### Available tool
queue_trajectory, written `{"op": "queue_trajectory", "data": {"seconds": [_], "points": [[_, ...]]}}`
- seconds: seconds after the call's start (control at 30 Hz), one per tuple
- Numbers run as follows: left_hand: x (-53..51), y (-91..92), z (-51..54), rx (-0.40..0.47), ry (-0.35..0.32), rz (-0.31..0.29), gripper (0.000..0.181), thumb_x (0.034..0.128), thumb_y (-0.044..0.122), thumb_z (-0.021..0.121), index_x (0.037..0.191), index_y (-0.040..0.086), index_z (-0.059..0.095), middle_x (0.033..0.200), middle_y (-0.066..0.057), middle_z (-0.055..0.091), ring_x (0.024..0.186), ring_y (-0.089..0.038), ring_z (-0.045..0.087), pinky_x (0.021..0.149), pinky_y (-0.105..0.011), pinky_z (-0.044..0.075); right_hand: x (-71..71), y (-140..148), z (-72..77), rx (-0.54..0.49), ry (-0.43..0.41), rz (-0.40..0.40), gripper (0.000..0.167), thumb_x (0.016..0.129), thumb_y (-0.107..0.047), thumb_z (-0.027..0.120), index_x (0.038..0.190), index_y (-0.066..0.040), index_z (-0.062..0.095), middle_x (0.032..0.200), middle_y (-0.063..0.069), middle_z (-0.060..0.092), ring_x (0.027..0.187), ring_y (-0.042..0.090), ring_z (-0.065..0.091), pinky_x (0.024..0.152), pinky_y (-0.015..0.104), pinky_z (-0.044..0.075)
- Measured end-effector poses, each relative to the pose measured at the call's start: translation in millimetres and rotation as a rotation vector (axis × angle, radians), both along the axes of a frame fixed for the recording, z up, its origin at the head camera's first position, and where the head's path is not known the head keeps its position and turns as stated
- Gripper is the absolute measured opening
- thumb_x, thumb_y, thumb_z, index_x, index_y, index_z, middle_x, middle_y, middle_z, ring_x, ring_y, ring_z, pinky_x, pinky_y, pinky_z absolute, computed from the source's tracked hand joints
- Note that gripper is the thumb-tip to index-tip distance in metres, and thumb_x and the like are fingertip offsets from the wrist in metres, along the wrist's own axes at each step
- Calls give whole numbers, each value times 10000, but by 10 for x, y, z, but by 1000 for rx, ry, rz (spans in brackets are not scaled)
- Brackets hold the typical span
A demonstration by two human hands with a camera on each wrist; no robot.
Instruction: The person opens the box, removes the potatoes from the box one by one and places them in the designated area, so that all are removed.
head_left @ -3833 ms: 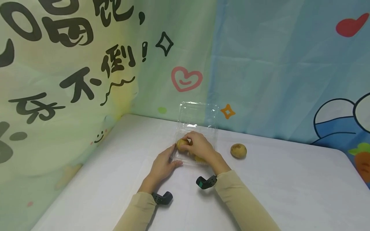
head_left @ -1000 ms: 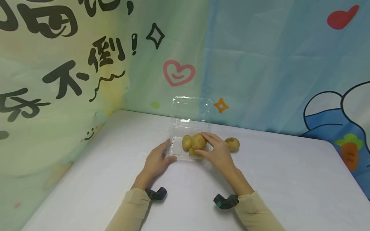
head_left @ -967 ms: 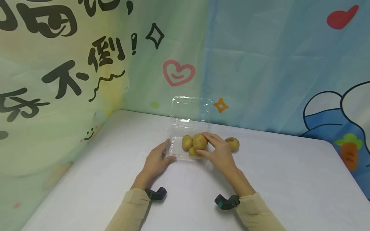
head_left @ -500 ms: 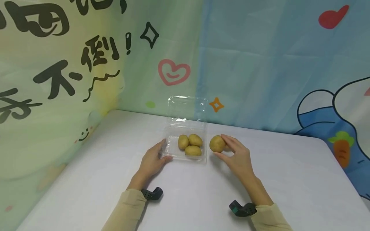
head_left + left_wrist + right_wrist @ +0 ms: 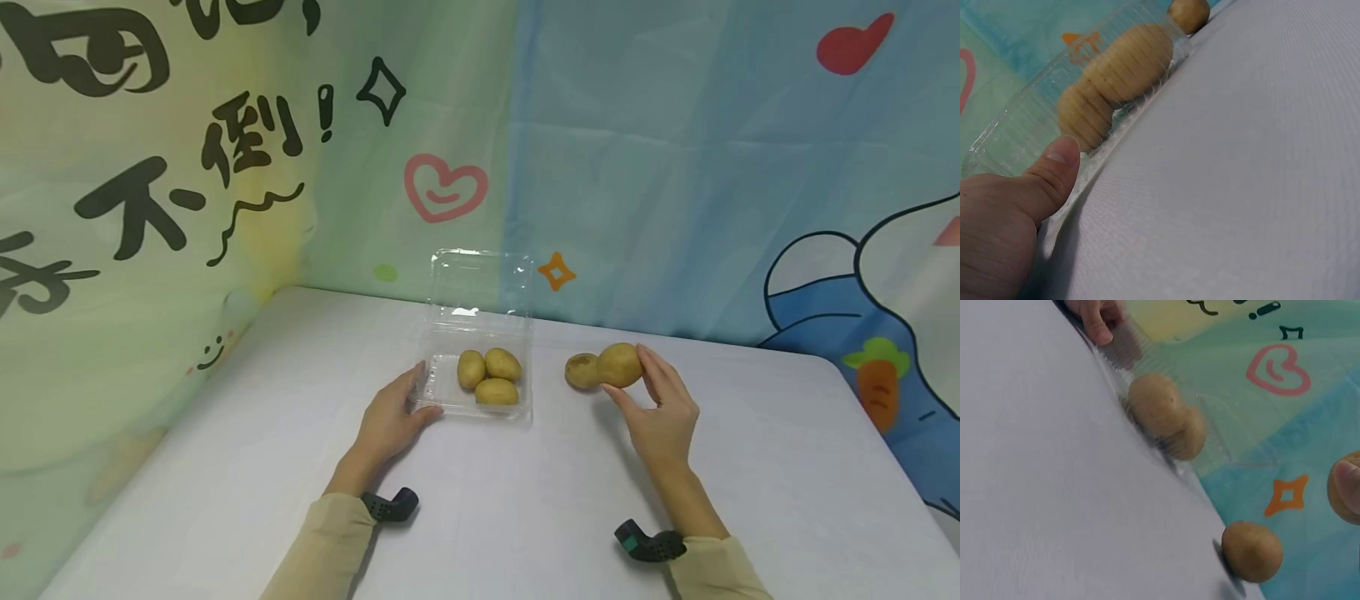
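Three potatoes (image 5: 497,392) sit close together in the right part of the clear plastic box (image 5: 444,383). Braced at the box's front left corner, the left hand (image 5: 392,421) has its thumb spread from its relaxed fingers, thumb at the front wall, fingers along the left side. Right of the box, the right hand (image 5: 660,408) grasps a fourth potato (image 5: 619,365), pinching it between thumb and fingertips. A fifth potato (image 5: 581,372) rests on the white tablecloth (image 5: 517,508) just right of the box, with a strip of cloth between them. Behind the box, its lid (image 5: 482,283) stands raised near the printed backdrop (image 5: 637,167), leaving little depth there; in front, cloth stretches toward the two sleeves (image 5: 322,542), and it runs right of the box well past the right hand to the table's rounded corner. From the head, the fourth and fifth potatoes overlap; the right wrist view shows the gripped one raised and apart from the other. The left wrist view shows the thumb close up at the box wall, while only the head view clearly separates all three potatoes inside.
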State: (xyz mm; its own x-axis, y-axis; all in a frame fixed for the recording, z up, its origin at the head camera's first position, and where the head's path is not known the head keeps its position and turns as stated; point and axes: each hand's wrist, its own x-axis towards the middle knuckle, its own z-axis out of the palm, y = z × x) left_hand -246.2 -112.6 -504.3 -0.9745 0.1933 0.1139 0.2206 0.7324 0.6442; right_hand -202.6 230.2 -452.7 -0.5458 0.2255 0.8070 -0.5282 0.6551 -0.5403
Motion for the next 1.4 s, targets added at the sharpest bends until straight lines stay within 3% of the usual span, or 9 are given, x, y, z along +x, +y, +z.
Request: {"op": "queue_trajectory", "data": {"seconds": [0.17,0.33,0.6,0.8,1.1,1.4], "points": [[18,-18,19,4,11,-5,833,821,411,709,1482,90,316,1489,-114,411,1373,-300,395,1159,-443,309,41,-19,9,-86,24,-40,647,541,175,824,1154,104,627,1137,291,630,1138,80,594,938,67,449],[39,-31,46,6,20,-3,833,816,397,717,1476,73,324,1479,-132,419,1361,-321,406,1146,-464,323,-8,50,-106,-149,11,-58,645,556,168,823,1165,71,633,1149,269,634,1138,34,589,925,77,463],[16,-19,37,11,29,0,827,819,406,715,1477,89,328,1480,-118,423,1360,-308,411,1148,-448,325,-150,237,-350,-198,-119,-121,633,602,94,838,1196,32,629,1190,195,638,1145,8,568,937,109,470],[25,-10,6,32,23,-1,830,812,395,724,1475,87,332,1477,-117,428,1360,-307,410,1147,-452,326,-163,306,-507,-218,-242,-100,647,631,8,850,1235,-47,625,1233,107,634,1155,-47,542,940,80,451],[7,9,-22,14,14,-3,842,814,422,712,1482,92,319,1486,-96,418,1369,-287,402,1155,-432,318,-151,332,-529,-205,-352,-143,612,672,-74,846,1240,-63,621,1251,95,633,1164,19,557,949,72,441],[3,3,-10,16,29,5,842,809,423,716,1477,87,329,1481,-96,426,1365,-286,409,1151,-430,326,-179,327,-520,-215,-480,-135,629,694,-106,839,1266,-24,590,1280,132,610,1208,248,565,957,83,439]]}}
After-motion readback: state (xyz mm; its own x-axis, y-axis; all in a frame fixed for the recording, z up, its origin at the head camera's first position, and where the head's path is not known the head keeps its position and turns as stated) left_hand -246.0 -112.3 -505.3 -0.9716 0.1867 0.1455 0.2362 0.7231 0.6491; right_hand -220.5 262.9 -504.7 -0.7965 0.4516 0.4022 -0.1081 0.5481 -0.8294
